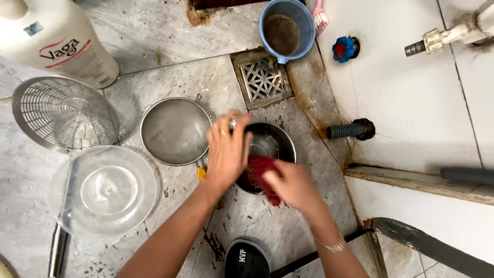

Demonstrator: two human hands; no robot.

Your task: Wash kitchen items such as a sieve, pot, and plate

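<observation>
A shiny steel pot point(272, 141) sits on the wet stone floor in the middle. My left hand point(226, 152) grips its near-left rim, fingers curled over the edge. My right hand point(293, 185) holds a red scrubber point(260, 172) pressed against the pot's near side. A round steel mesh strainer point(174, 131) lies flat just left of the pot, touching my left hand's side.
A clear glass lid point(103, 190) and a steel perforated skimmer point(64, 113) lie at left. A big white plastic bottle point(56, 41) stands top left. A floor drain grate point(262, 78), a blue strainer point(287, 31), a tap point(437, 40) and a black pan handle point(314, 255) surround me.
</observation>
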